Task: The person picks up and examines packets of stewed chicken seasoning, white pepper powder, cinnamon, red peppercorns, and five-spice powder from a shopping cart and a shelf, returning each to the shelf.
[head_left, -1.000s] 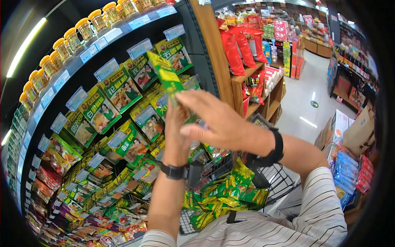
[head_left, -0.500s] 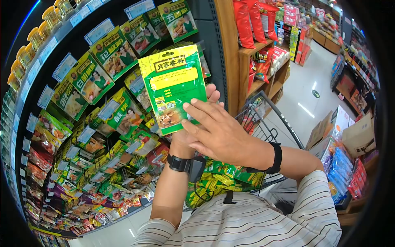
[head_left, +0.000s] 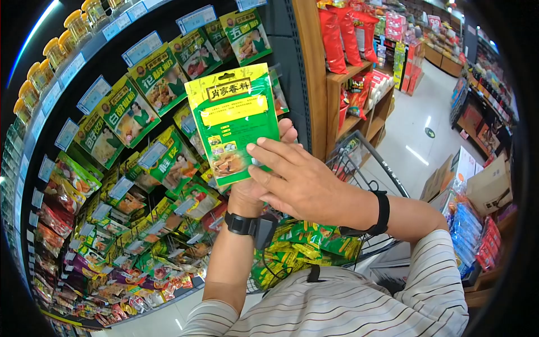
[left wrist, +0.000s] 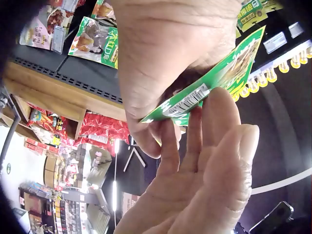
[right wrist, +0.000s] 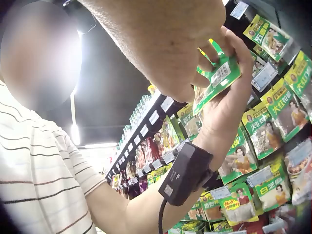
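Observation:
A green and yellow spice packet point(head_left: 230, 126) faces the head camera, its printed back showing and the hang hole at the top. My left hand point(head_left: 250, 191) holds it from behind and below, mostly covered by it, with fingertips emerging past its right edge. Across the packet's lower right part lie the extended fingers of my right hand point(head_left: 306, 177). From the left wrist, the packet's barcode point(left wrist: 187, 101) shows between the left hand point(left wrist: 170, 48) above and the right hand point(left wrist: 200, 180) below. The right wrist view shows the left hand point(right wrist: 226, 107) curled along the packet's edge.
Spice packets point(head_left: 137, 109) hang in rows on a dark shelf rack with price tags; lidded jars point(head_left: 53, 53) line its top. A wire shopping cart point(head_left: 359, 163) with several packets point(head_left: 306, 241) inside stands close by. Red bags point(head_left: 345, 39) fill a wooden shelf.
The packet was tilted nearly edge-on a second ago and has turned its printed back to the head camera. Both hands have come lower with it. Over the last half second little differs.

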`<state>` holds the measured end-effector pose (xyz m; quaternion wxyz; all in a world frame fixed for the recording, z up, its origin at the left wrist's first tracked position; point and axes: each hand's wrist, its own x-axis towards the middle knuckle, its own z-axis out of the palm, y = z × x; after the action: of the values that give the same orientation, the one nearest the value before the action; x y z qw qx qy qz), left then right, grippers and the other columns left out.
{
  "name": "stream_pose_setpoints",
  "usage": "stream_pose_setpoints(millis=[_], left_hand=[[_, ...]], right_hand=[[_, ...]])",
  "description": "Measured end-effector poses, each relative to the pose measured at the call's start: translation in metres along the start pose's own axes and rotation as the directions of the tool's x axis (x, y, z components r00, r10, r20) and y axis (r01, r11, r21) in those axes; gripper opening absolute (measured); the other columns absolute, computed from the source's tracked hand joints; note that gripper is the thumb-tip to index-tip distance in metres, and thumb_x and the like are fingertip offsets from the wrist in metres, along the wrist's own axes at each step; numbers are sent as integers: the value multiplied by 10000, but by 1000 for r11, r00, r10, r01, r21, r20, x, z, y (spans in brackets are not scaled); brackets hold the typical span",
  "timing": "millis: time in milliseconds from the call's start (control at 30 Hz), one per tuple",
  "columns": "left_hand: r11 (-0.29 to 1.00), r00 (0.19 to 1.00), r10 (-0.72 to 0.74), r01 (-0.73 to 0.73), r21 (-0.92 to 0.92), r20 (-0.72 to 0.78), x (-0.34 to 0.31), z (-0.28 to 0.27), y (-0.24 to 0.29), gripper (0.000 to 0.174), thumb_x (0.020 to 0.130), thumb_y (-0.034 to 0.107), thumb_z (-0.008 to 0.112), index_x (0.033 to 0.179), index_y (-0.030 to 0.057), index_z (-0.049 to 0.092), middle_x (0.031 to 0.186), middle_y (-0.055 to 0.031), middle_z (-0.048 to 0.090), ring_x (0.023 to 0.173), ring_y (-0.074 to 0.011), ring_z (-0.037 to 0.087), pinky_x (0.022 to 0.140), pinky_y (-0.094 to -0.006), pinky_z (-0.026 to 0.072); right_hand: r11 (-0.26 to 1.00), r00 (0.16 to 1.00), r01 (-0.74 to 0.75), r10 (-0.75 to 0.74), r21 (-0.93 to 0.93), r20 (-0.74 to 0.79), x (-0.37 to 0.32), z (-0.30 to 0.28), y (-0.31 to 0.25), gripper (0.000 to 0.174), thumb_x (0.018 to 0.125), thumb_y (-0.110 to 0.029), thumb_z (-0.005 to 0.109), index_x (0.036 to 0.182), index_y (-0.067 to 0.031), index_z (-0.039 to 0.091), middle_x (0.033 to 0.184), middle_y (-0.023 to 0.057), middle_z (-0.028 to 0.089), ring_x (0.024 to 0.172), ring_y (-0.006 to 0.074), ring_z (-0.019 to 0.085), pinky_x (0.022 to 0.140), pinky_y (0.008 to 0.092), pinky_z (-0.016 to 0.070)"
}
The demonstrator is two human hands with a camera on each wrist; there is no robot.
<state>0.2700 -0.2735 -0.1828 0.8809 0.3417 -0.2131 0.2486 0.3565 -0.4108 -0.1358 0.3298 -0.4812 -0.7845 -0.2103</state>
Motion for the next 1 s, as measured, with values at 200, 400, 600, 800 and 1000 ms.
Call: stream_pose_setpoints(millis=[200,400,600,800,1000], left_hand=[[980,992,66,-44,194,-112,8,1,7,631,996,466,491,1462,54,388,1416,-199,501,1296,-338,508,1089,-478,435],[964,983,111,-70,257,-149,41,0,38,481,993,345,562,1348,27,495,1298,-177,589,1171,-285,592,1020,-434,494],[872,976,66,46,487,-210,85,-14,83,276,995,236,584,1141,5,626,1042,-95,695,985,-201,671,823,-386,562],[804,916,279,-58,592,-289,119,-25,116,151,961,104,610,1061,-3,577,1052,-105,669,970,-191,664,851,-342,559],[706,876,342,1,708,-342,136,-50,138,192,920,53,614,1076,-33,543,1048,-126,654,945,-195,655,843,-330,544]], right_hand=[[998,999,53,-53,18,-2,14,-8,13,494,749,-174,763,1183,3,606,1382,202,504,1292,369,477,1042,472,431],[990,998,50,-55,132,32,40,-23,52,389,796,-135,713,1145,2,611,1251,203,592,1185,400,543,1014,473,446],[974,974,-162,132,159,183,79,-37,111,300,853,-178,661,1097,-6,628,1043,237,648,1024,416,617,854,453,500],[956,963,-269,265,115,43,114,-27,197,321,902,-251,592,1100,-3,642,973,249,678,928,377,676,798,420,534],[379,779,-506,587,775,221,143,-53,237,457,939,-245,581,1302,18,489,1248,178,572,1091,313,623,857,411,557]])
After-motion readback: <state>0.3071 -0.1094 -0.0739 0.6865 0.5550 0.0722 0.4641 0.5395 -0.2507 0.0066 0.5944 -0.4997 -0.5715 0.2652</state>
